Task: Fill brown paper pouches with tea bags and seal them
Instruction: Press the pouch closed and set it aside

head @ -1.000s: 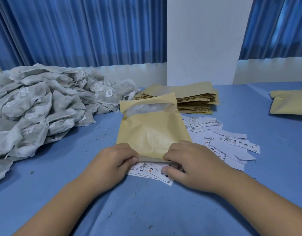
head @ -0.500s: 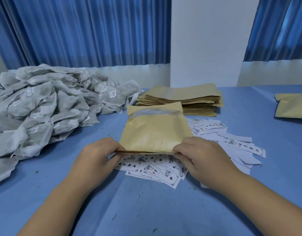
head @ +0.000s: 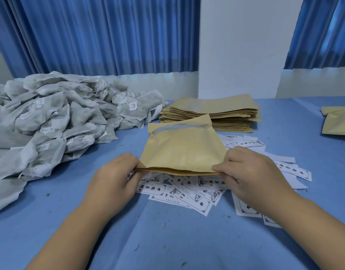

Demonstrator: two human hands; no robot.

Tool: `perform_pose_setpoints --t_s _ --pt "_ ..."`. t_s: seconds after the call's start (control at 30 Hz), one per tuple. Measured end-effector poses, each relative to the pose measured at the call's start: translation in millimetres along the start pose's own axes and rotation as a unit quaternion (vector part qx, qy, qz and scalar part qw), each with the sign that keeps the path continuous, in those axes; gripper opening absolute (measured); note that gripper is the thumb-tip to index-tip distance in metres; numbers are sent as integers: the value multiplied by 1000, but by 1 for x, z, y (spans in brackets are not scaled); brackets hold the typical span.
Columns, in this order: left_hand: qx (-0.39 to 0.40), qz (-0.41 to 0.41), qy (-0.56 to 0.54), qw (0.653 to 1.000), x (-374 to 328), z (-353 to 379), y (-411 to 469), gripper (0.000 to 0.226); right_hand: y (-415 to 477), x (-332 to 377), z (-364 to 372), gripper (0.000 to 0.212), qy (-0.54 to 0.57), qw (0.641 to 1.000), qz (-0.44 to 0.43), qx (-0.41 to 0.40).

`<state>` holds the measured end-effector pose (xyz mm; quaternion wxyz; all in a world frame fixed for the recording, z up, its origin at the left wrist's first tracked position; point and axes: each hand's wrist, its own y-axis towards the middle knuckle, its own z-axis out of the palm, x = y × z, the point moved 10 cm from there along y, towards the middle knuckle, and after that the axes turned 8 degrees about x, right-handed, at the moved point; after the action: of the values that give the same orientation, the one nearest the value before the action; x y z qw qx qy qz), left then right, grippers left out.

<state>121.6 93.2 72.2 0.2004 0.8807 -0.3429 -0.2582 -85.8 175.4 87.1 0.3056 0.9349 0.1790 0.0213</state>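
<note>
Brown paper pouch (head: 184, 151), pinched at its near edge by left hand (head: 117, 180) and right hand (head: 251, 172), looks flat and unfilled; loading tea bags (head: 51, 121) heaped beyond the left hand, then sealing, remains.

Your station reads as a small hand-packing workroom. Evidence: a table under blue cloth (head: 167, 240) carries a bulk heap of grey-white mesh tea bags (head: 51, 121), a stack of flat brown paper pouches (head: 216, 114) and loose white printed paper labels (head: 187, 193). Behind it hang pleated blue curtains (head: 99, 36) beside a plain white wall (head: 241, 45).
</note>
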Motion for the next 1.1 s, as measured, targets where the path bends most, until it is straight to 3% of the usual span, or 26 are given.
perform_pose_setpoints --t_s 0.2,0.27,0.47,0.67,1.1 --pt "-10 64 71 995 -20 2 2 17 0 0 -1 27 -3 1000 10 -9" --pt "-28 63 75 995 -20 -1 1 5 0 1 -1 27 -5 1000 12 -11" --pt "-31 61 91 993 -21 0 0 2 1 5 2 31 -10 1000 15 -6" --pt "3 95 170 981 -44 14 10 30 1 5 2 27 -5 1000 21 -4" --pt "23 80 169 982 -54 23 18 27 5 23 9 18 -46 999 -27 0"
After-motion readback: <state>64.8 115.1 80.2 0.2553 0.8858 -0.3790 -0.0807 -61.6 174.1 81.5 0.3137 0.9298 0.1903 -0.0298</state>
